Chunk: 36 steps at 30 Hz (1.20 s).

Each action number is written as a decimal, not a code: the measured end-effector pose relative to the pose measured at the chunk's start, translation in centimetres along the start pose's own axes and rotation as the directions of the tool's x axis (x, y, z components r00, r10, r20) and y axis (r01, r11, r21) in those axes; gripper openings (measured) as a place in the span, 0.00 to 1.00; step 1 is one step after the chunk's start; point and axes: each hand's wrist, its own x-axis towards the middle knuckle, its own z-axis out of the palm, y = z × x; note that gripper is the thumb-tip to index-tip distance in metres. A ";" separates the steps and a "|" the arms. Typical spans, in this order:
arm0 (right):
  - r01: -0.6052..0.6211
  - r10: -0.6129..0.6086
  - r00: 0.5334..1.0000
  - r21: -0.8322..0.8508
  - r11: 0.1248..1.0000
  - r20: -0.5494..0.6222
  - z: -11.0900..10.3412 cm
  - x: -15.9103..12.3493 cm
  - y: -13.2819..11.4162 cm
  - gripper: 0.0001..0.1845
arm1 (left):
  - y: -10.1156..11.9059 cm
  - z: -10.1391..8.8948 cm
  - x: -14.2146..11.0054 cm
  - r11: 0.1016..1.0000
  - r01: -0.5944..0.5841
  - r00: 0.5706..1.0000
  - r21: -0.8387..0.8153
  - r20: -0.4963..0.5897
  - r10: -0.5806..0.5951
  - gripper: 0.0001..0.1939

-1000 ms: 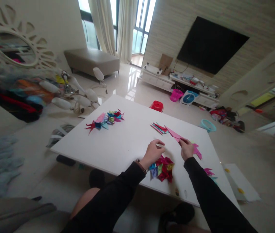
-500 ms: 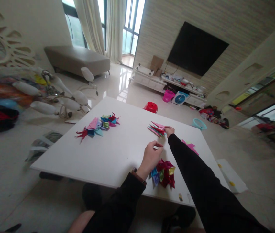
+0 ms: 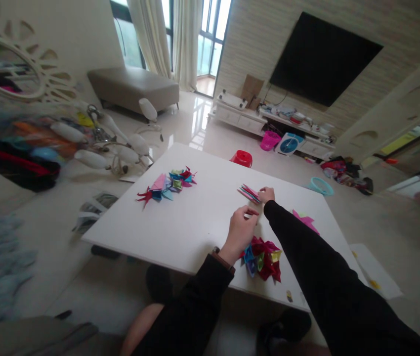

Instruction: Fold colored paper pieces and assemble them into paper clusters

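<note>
On the white table, my right hand (image 3: 267,194) is closed at the right end of a small pile of folded papers (image 3: 249,193), pink, red and dark-edged. Its fingertips are partly hidden. My left hand (image 3: 242,228) hovers nearer to me, fingers curled in and thumb close to the index finger; whatever may be in that pinch is too small to make out. Just below it lies a cluster of shiny folded-paper figures (image 3: 264,259) in red, blue, green and yellow. Pink folded paper (image 3: 305,220) rests to the right, partly behind my right sleeve.
A row of colourful folded-paper figures (image 3: 169,184) lies at the table's left. Beyond the far edge stand a red bucket (image 3: 241,158) and a light-blue basin (image 3: 321,186) on the floor. A lamp with several white shades (image 3: 121,153) lies left of the table.
My right hand has carried a pink folded paper leftward to the pile and now grips the pile's end. The pile looks narrower and neater. My left hand keeps its curled pose.
</note>
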 end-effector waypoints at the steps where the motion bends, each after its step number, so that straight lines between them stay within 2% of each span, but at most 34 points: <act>1: 0.053 -0.054 0.998 0.004 0.999 0.026 0.4 -0.1 -1.5 0.06 | 0.2 -0.2 0.1 1.000 -0.010 1.000 -0.005 -0.012 0.010 0.08; 4: 0.256 -0.263 0.957 0.062 0.965 0.127 2.6 -1.4 -7.1 0.08 | 1.2 -0.9 0.3 0.998 -0.063 0.995 0.017 -0.075 0.064 0.07; 6: 0.402 -0.422 0.883 0.131 0.906 0.208 4.8 -3.3 -11.6 0.09 | 2.1 -1.7 0.3 0.991 -0.122 0.982 0.056 -0.138 0.129 0.06; 9: 0.571 -0.615 0.731 0.231 0.788 0.295 8.7 -7.7 -18.6 0.06 | 3.4 -3.0 0.3 0.966 -0.215 0.944 0.146 -0.222 0.244 0.06; 10: 0.627 -0.679 0.666 0.260 0.734 0.309 10.1 -9.3 -20.8 0.05 | 3.7 -3.4 0.3 0.954 -0.240 0.931 0.180 -0.237 0.279 0.07; 11: 0.733 -0.770 0.550 0.254 0.631 0.324 11.4 -11.0 -22.8 0.06 | 3.9 -3.9 0.3 0.943 -0.260 0.919 0.209 -0.246 0.308 0.07; 12: 0.808 -0.821 0.459 0.225 0.544 0.338 12.7 -12.5 -24.6 0.08 | 4.1 -4.3 0.3 0.933 -0.276 0.910 0.230 -0.252 0.331 0.08; 13: 0.858 -0.845 0.390 0.190 0.478 0.365 13.9 -13.9 -26.2 0.10 | 4.2 -4.7 0.3 0.925 -0.290 0.902 0.245 -0.252 0.350 0.08; 14: 0.896 -0.854 0.333 0.148 0.419 0.400 15.0 -15.1 -27.5 0.11 | 4.4 -5.1 0.3 0.917 -0.303 0.897 0.258 -0.247 0.366 0.09; 16: 0.931 -0.840 0.281 0.080 0.356 0.465 16.8 -16.8 -29.4 0.13 | 4.6 -5.9 0.3 0.899 -0.322 0.887 0.297 -0.237 0.396 0.08; 20: 0.936 -0.810 0.284 0.034 0.349 0.513 19.0 -18.0 -30.6 0.14 | 5.1 -7.4 0.5 0.866 -0.340 0.851 0.367 -0.271 0.450 0.08; 24: 0.934 -0.786 0.302 -0.001 0.359 0.540 19.5 -17.8 -30.3 0.15 | 5.5 -8.2 0.5 0.869 -0.363 0.822 0.337 -0.322 0.469 0.09; 29: 0.922 -0.784 0.344 -0.027 0.387 0.516 18.0 -16.8 -29.6 0.15 | 5.6 -8.0 0.3 0.874 -0.367 0.827 0.319 -0.319 0.463 0.08; 36: 0.872 -0.755 0.409 0.025 0.489 0.512 14.5 -15.7 -27.8 0.13 | 5.2 -7.1 0.3 0.872 -0.368 0.843 0.324 -0.281 0.460 0.09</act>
